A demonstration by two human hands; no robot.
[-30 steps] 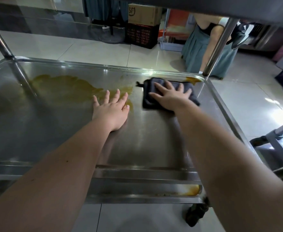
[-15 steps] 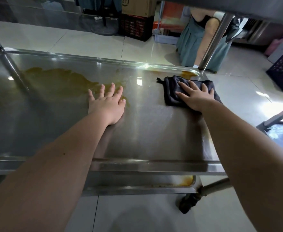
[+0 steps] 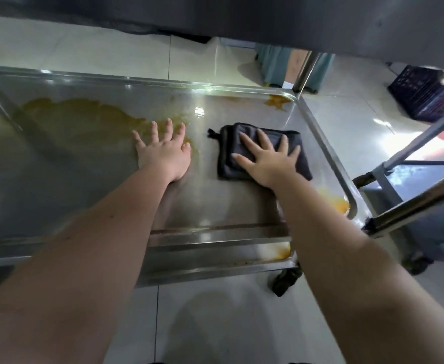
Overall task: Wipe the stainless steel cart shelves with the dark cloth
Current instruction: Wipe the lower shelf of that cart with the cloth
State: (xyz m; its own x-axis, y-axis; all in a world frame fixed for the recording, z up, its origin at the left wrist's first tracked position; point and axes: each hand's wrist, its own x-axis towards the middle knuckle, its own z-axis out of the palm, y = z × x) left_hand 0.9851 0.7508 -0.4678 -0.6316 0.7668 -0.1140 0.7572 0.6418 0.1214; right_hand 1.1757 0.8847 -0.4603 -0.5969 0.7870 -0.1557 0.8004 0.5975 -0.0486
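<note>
A stainless steel cart shelf (image 3: 215, 206) with a raised rim fills the view. A folded dark cloth (image 3: 231, 151) lies flat on its right half. My right hand (image 3: 268, 161) presses on the cloth with straight, spread fingers. My left hand (image 3: 164, 153) rests flat on the bare steel just left of the cloth, fingers spread, its fingertips at the edge of a wide yellow-brown spill (image 3: 84, 119). Smaller yellow stains sit in the far right corner (image 3: 277, 101) and the near right corner (image 3: 336, 203).
The underside of the upper shelf (image 3: 268, 17) hangs close overhead. A cart post (image 3: 303, 72) rises at the far right corner, with a person in a teal skirt (image 3: 276, 67) behind it. A second metal frame (image 3: 412, 203) and a dark crate (image 3: 423, 93) stand right.
My right hand has slid the cloth from the far right corner back toward me and a little left. My left hand has stayed pressed in place. The camera has tilted down.
</note>
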